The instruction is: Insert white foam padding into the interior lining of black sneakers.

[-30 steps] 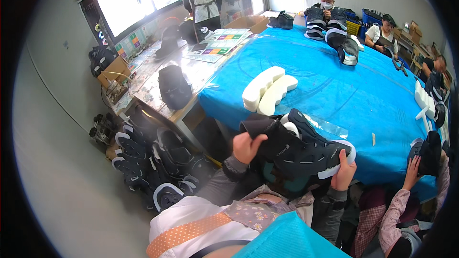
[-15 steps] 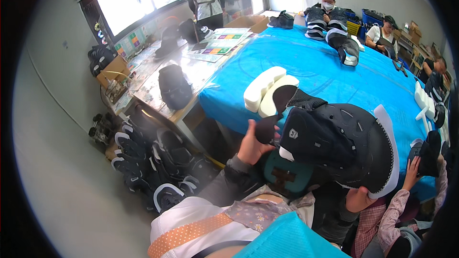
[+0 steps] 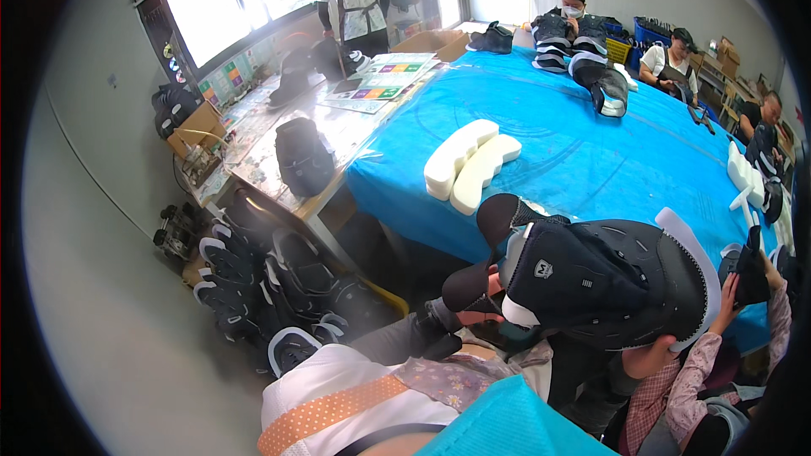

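**Black padded shell [image 3: 604, 283]: 1, in front of the near edge of 1 blue-covered table [image 3: 574, 160]**

Held up level with the near edge, white strip [image 3: 694, 266] along the right side, 1 pale shield-shaped emblem [image 3: 543, 268] in view. Gripped at the lower right edge by the right hand [image 3: 649, 360], thumb up by the rim, other fingers bent underneath and mostly hidden. Met at the left end, by 1 dark rounded flap [image 3: 467, 287], by the left hand [image 3: 481, 314]; partly covered by that flap, so cannot tell how far closed or how firmly holding.

Laid side by side on the blue cover: 2 cream foam pieces [image 3: 487, 173]. Set upright on the side table [image 3: 262, 139], near its edge: 1 black padded piece [image 3: 304, 158]. Heaped low at left: black pieces with white rims [image 3: 294, 359], overlapping too much to count.

Spread around the room: 5 other people, with 1 standing near the window [image 3: 353, 0], 1 masked at the far end [image 3: 573, 2], 2 at far right, and 1 in pink sleeves [image 3: 693, 384] close by at right, holding 1 dark piece [image 3: 750, 274].
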Demonstrator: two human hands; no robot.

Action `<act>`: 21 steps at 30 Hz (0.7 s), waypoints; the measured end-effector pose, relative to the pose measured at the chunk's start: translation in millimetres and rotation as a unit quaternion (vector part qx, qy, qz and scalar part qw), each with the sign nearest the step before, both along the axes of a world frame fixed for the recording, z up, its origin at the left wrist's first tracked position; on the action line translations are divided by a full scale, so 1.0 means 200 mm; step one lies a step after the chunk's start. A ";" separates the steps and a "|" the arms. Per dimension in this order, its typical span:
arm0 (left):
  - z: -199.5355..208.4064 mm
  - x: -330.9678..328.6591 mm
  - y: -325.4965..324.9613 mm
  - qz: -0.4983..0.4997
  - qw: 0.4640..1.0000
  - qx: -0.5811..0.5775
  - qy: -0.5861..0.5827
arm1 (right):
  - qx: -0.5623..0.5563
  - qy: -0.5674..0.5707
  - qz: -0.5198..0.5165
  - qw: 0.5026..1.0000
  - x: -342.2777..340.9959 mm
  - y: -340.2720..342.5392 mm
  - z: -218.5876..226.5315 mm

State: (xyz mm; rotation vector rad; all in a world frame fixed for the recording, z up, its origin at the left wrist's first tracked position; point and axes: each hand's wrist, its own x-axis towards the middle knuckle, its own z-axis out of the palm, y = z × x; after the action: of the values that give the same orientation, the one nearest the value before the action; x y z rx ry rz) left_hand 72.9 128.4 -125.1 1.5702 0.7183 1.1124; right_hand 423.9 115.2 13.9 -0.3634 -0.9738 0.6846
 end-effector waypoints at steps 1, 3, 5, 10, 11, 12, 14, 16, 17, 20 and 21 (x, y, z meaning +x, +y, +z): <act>0.15 0.04 -0.04 -0.006 0.999 -0.028 -0.029 | 0.029 -0.013 0.029 0.999 -0.01 0.00 0.02; 0.38 0.06 -0.12 -0.018 0.997 -0.048 -0.065 | 0.060 -0.022 0.067 0.996 0.01 0.00 -0.01; 0.50 0.08 -0.17 -0.029 0.997 -0.024 -0.062 | 0.020 -0.013 0.073 0.997 0.11 0.02 -0.12; 0.62 0.08 -0.24 -0.020 0.999 0.039 -0.028 | 0.031 0.002 0.170 0.985 0.23 0.08 -0.30; 0.63 0.08 -0.24 -0.014 0.998 0.051 -0.021 | 0.034 0.005 0.193 0.981 0.25 0.09 -0.32; 0.65 0.08 -0.26 -0.012 0.998 0.059 -0.020 | 0.036 0.006 0.191 0.981 0.27 0.10 -0.33; 0.67 0.08 -0.27 -0.004 0.997 0.073 -0.011 | -0.024 -0.089 0.144 0.985 0.32 0.13 -0.36; 0.67 0.06 -0.29 0.015 0.997 0.081 -0.001 | -0.057 -0.073 0.155 0.984 0.17 0.08 -0.09; 0.68 0.07 -0.29 0.020 0.996 0.090 0.002 | -0.077 -0.074 0.155 0.982 0.18 0.08 -0.08; 0.69 0.05 -0.31 0.034 0.995 0.097 0.001 | -0.153 -0.095 0.166 0.969 0.14 0.05 0.04; 0.70 0.04 -0.31 0.039 0.994 0.101 0.003 | -0.171 -0.084 0.151 0.970 0.09 0.03 0.07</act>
State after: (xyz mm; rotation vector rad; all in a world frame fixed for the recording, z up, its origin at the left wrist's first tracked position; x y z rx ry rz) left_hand 81.2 66.2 15.1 1.7283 0.6935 1.2707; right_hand 441.3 121.4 27.4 -0.5900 -1.0843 1.1203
